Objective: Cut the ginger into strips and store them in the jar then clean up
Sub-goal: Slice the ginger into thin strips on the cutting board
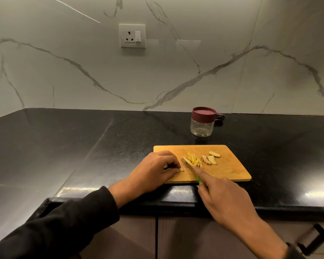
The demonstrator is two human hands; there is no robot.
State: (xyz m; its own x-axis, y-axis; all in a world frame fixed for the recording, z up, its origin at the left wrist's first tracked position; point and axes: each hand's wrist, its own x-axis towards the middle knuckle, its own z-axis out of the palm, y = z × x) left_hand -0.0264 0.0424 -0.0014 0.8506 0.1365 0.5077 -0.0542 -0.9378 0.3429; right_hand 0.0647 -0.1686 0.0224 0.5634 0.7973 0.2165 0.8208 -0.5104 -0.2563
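Most of the knife (190, 166) is hidden: the right hand (223, 195) covers its handle, so only a sliver of green shows at the forefinger, and ginger strips (194, 160) lie over part of the blade. The left hand (154, 168) curls over a small ginger piece (181, 170), of which only the pale end peeps out past the fingertips. Behind the jar (202, 122) sits a dark object (219, 116), mostly blocked and too small to tell what it is. The left sleeve (51, 228) runs off the lower left edge. The right forearm is cut by the bottom edge. A drawer handle (315, 238) at the lower right is blurred.
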